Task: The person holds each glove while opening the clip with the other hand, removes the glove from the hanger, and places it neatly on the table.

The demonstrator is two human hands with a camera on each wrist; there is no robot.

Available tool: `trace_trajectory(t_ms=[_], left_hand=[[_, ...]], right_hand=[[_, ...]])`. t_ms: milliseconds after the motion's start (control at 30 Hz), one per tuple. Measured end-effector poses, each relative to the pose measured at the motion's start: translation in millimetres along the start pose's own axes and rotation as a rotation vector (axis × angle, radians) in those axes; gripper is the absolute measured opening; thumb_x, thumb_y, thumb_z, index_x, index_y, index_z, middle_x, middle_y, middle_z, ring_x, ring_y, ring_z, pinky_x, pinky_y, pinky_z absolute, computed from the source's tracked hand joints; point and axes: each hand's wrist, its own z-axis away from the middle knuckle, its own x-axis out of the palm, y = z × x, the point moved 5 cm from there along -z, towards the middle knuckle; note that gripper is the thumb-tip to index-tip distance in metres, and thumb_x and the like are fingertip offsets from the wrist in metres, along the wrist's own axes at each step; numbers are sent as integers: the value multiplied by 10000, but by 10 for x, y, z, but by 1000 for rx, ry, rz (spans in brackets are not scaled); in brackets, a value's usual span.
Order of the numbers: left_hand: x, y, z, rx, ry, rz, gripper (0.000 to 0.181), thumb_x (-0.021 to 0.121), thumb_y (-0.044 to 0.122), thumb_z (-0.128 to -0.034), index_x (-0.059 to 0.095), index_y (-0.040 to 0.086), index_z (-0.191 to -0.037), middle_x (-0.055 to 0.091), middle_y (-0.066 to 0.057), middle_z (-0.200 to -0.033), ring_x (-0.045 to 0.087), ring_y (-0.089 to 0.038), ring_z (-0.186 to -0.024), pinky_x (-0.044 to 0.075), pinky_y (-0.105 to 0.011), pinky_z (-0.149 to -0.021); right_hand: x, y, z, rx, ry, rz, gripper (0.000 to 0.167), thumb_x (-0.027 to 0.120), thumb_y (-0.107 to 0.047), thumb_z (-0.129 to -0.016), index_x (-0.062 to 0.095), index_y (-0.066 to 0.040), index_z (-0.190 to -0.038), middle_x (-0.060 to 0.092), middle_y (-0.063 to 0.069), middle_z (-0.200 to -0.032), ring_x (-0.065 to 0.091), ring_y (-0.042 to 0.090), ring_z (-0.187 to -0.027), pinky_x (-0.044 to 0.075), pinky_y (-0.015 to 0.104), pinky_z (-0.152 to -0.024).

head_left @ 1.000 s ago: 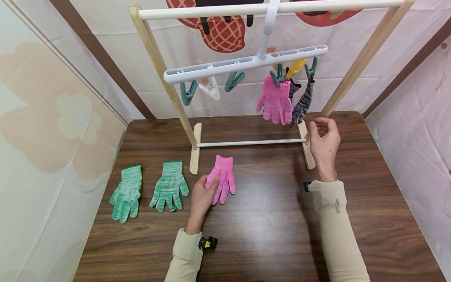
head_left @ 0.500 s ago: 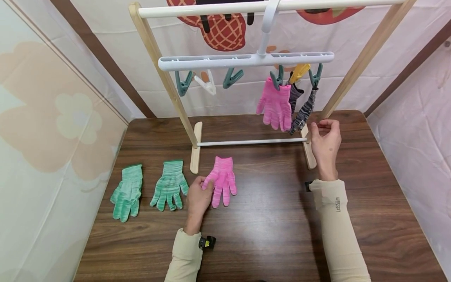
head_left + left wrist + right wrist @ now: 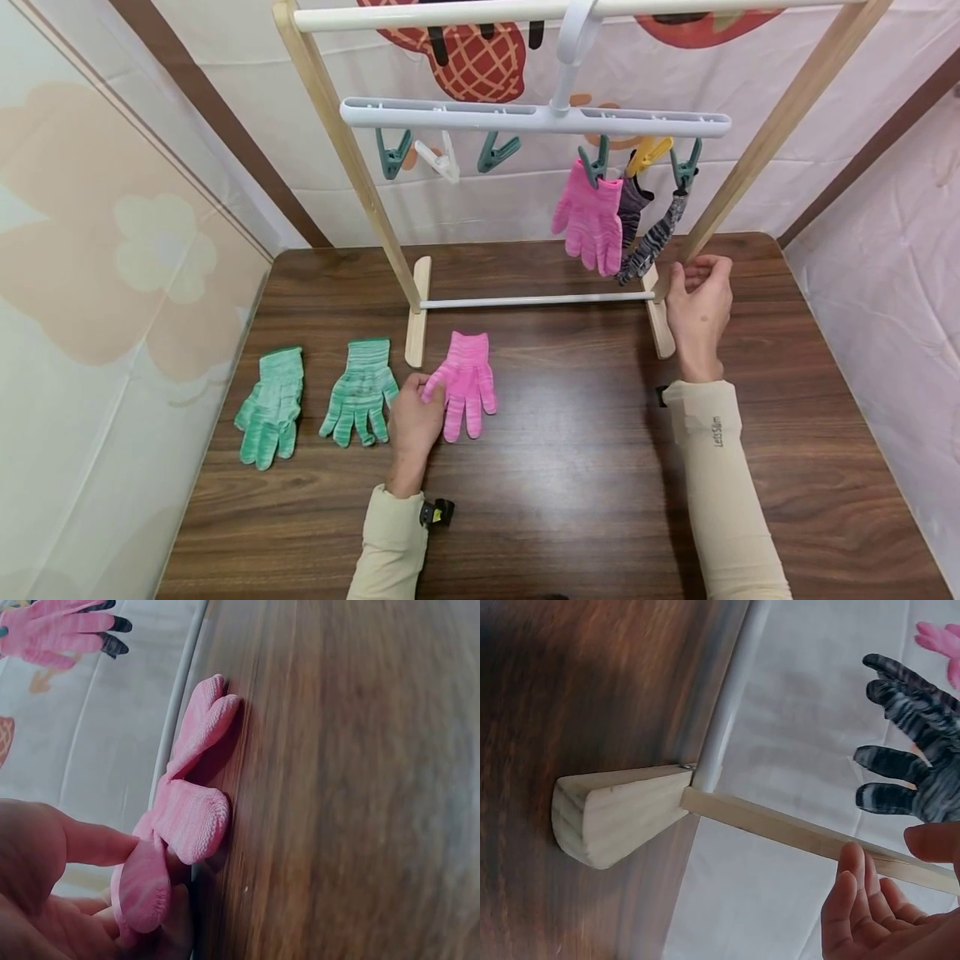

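My left hand [image 3: 416, 421] pinches the thumb side of a pink glove [image 3: 468, 379] lying on the table; in the left wrist view, the thumb and fingers [image 3: 105, 844] are around part of the pink glove [image 3: 187, 817]. My right hand [image 3: 701, 312] is beside the rack's right wooden post, its fingers loosely bent. In the right wrist view, its fingertips are at the post [image 3: 780, 825]; contact cannot be told. Above hang another pink glove [image 3: 588, 217] from a green clip and grey-black gloves [image 3: 656, 237] from yellow and green clips.
Two green gloves [image 3: 272, 408] [image 3: 362, 392] lie on the table at the left. The hanger [image 3: 536, 117] hangs from the rack's white top bar [image 3: 450, 12], with green and white clips [image 3: 442, 158] at its left part. A low bar [image 3: 536, 301] joins the rack's feet.
The left hand and the pink glove on the table have shifted slightly left. The hanger has swung round, its right end and hanging gloves moving right. My right hand has moved only slightly.
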Motion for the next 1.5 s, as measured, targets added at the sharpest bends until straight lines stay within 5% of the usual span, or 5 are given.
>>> trace_trajectory(t_ms=[400, 1100, 1500], left_hand=[[-38, -5, -1, 33, 46, -22, 259, 676, 263, -979, 705, 45, -1115, 750, -148, -906, 709, -336, -816, 506, -444, -655], [-23, 5, 36, 68, 1, -136, 427, 769, 334, -927, 664, 82, -1256, 707, -149, -1199, 694, -381, -1039, 542, -576, -800], [4, 0, 32, 117, -1, -194, 468, 821, 333, -891, 657, 81, -1250, 683, -150, -1154, 669, -368, -1043, 542, -564, -767]], right_hand=[[1, 40, -48, -84, 42, 85, 347, 554, -354, -1079, 644, -33, -1175, 736, 171, -1060, 691, 348, -972, 473, 521, -859], [37, 73, -93, -163, 65, 148, 400, 515, -396, -1090, 631, -21, -1166, 742, 199, -1067, 690, 405, -937, 486, 593, -846], [33, 87, -80, -159, 68, 151, 366, 538, -370, -1086, 637, -27, -1165, 746, 204, -1067, 687, 419, -936, 483, 605, -840]])
